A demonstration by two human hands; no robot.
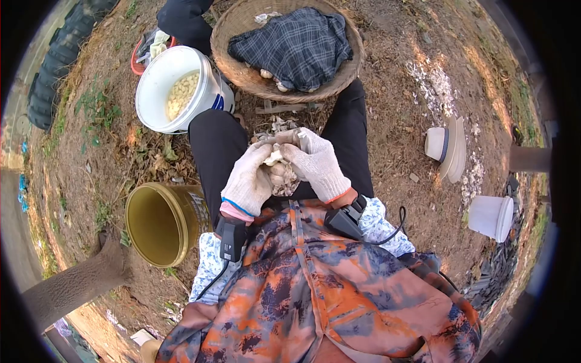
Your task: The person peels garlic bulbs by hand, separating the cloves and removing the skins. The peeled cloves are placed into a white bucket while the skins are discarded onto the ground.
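Observation:
Both hands wear off-white knitted gloves and meet above the lap. My left hand (249,178) curls round a piece of garlic (275,158), its thumb pressed against the pale skin. From the other side, my right hand (316,166) pinches the same piece, fingertips close to the left ones. Just below the fingers, several garlic bulbs (279,175) with loose papery skins lie between the legs; the gloves partly hide them. An orange and grey patterned apron (339,272) covers the lap.
A wicker basket (227,51) ahead holds a dark checked cloth (296,45) over garlic. At left stand a white bucket (148,91) of peeled cloves and a yellow bucket (154,227). A straw hat (451,148) and white tub (489,216) lie right. Another person's leg (184,24) shows.

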